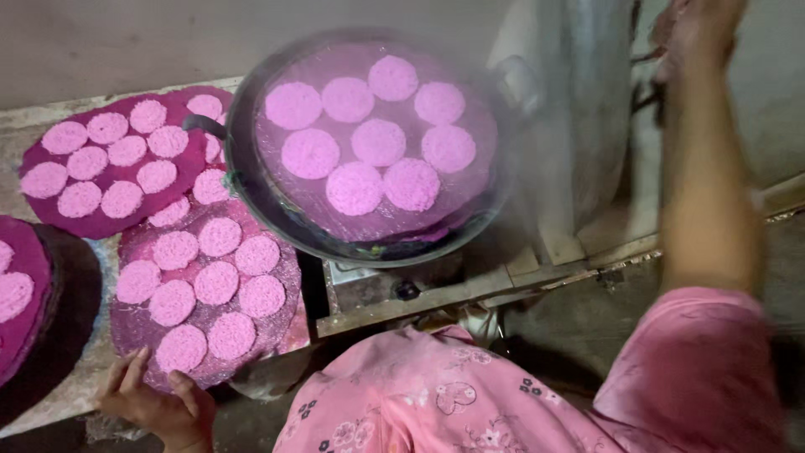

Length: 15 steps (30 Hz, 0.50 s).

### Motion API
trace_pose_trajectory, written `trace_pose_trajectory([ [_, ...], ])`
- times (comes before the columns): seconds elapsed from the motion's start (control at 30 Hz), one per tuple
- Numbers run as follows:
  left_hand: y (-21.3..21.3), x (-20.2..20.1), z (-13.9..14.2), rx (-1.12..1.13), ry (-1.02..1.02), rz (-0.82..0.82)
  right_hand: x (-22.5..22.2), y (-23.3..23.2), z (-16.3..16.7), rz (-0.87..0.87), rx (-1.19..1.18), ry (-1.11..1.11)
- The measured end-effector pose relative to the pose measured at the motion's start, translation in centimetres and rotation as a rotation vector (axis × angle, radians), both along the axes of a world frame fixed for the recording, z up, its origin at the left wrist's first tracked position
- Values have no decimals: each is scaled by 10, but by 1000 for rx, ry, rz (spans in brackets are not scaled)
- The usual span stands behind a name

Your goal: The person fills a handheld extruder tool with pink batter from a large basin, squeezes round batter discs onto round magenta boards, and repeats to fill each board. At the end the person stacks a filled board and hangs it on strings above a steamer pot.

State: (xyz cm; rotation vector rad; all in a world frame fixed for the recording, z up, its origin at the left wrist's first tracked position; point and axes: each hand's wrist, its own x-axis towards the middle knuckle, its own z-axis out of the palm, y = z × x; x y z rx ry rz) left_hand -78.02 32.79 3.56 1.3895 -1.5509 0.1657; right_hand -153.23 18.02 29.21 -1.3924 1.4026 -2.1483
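Left hand [159, 407]: fingers spread flat, thumb touching edge of purple mat [205, 294] bearing pink discs [216, 283].
Right hand [696, 33]: raised, blurred; grip cannot be told.
Pan [369, 143]: steaming, 9 discs.

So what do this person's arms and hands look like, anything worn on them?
Both hands are bare, with no gloves showing. The right hand is blurred, its forearm bare up to a short pink sleeve. The left hand shows no sleeve. The pink garment carries small flower and heart prints.
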Motion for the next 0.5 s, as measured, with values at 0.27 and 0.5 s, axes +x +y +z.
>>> trace_pose_trajectory([
  [0.27, 7, -35, 17, -19, -36, -68, -5, 22, -126, -67, 338, -256],
  [0.5, 3, -47, 25, 42, -78, -29, -5, 20, -158, -34, 449, -294],
])
